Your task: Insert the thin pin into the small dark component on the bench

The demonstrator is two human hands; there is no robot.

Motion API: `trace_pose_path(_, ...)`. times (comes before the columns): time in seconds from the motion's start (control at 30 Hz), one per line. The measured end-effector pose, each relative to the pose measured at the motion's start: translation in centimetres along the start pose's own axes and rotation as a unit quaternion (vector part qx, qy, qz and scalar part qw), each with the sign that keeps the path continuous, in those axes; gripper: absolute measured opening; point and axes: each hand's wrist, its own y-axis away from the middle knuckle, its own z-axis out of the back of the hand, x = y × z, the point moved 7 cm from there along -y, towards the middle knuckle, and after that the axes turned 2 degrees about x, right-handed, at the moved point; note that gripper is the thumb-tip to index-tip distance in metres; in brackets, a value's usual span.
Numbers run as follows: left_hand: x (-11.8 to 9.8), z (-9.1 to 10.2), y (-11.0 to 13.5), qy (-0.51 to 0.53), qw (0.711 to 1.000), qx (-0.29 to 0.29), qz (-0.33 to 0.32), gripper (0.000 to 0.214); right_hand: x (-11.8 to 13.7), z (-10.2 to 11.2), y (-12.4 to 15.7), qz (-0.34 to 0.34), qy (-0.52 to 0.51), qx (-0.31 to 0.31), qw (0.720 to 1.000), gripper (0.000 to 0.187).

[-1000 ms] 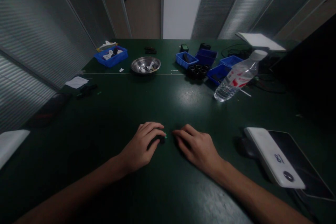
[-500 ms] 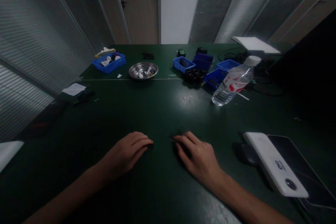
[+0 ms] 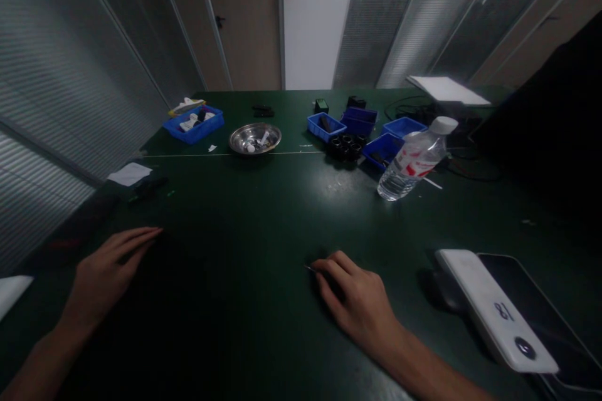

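My right hand point(image 3: 357, 297) rests on the dark green table point(image 3: 226, 219), its fingers pinched on a small thin shiny piece point(image 3: 309, 268). Only the tip of that piece sticks out past the fingertips, so its kind cannot be made out. Off to the left, my left hand point(image 3: 106, 276) is over the table with its fingers stretched out to the right and nothing visible in them. A dark object point(image 3: 148, 188) lies beyond the left fingertips, beside a white paper point(image 3: 130, 173).
A water bottle point(image 3: 414, 163) stands at right, before several blue bins point(image 3: 327, 131) and black round parts point(image 3: 345, 147). A metal bowl point(image 3: 254, 139) of small items and a blue basket point(image 3: 195, 128) sit farther back. A white power bank point(image 3: 498, 313) and a phone point(image 3: 531, 307) lie right.
My left hand has moved far to the left, away from my right hand. The right hand stays in place with the thin piece. The view has tilted up slightly.
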Motion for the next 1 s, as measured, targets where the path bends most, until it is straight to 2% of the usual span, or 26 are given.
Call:
trace_pose_path(0.17, 0.3, -0.6, 0.6, 0.003, 1.0, 0.013, -0.002, 0.057, -0.2, -0.2, 0.0, -0.007, -0.024, 0.01, 1.0, 0.025)
trace_pose_path(0.4, 0.8, -1.0, 1.0, 0.043, 0.998, 0.04, 0.008, 0.046, -0.2, -0.4, -0.2, -0.005, -0.039, 0.012, 0.999, 0.024)
trace_pose_path(0.6, 1.7, -1.8, 1.1, 0.079, 0.992, 0.06, 0.072, 0.041, -0.4, -0.6, -0.3, -0.007, -0.042, 0.023, 0.999, 0.025)
trace_pose_path(0.77, 2.3, -1.8, 0.7, 0.118, 0.984, 0.061, 0.117, 0.045, -0.8, -1.0, -0.3, -0.008, -0.032, 0.025, 0.999, 0.024)
trace_pose_path(0.9, 1.9, -1.5, 0.4, 0.129, 0.982, 0.06, 0.126, 0.047, -0.8, -1.0, -0.3, -0.013, -0.028, 0.029, 0.999, 0.024)
trace_pose_path(1.0, 1.2, -1.1, 0.2, 0.119, 0.986, 0.051, 0.109, 0.049, -0.7, -0.8, -0.3, -0.012, -0.031, 0.033, 0.999, 0.025)
